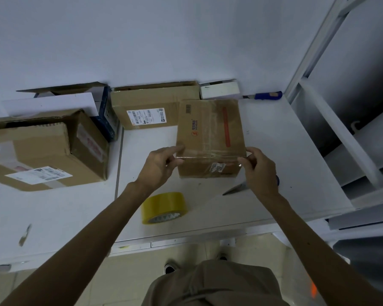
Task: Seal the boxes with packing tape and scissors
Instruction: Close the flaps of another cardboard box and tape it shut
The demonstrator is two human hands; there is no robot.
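**Box** (pixel 210 131): brown carton, flaps shut, mid-bench, set square to the person so its near top edge meets both hands.

**Strip** (pixel 208 156): clear tape along that edge, pulled taut, probably to lie flat without creases.

**Left hand** (pixel 161 164): fingers pinch the strip's left end at the box corner.

**Right hand** (pixel 259 171): fingers pinch the right end likewise.

**Roll** (pixel 164 207): yellow, near-left of the box, parked within reach.

**Scissors** (pixel 234 188): blades show just beside the right wrist; handles mostly hidden.

**Bench** (pixel 274 140): white.

**Other cartons:** large one (pixel 42 151) left, labelled one (pixel 150 107) far, apparently queued.
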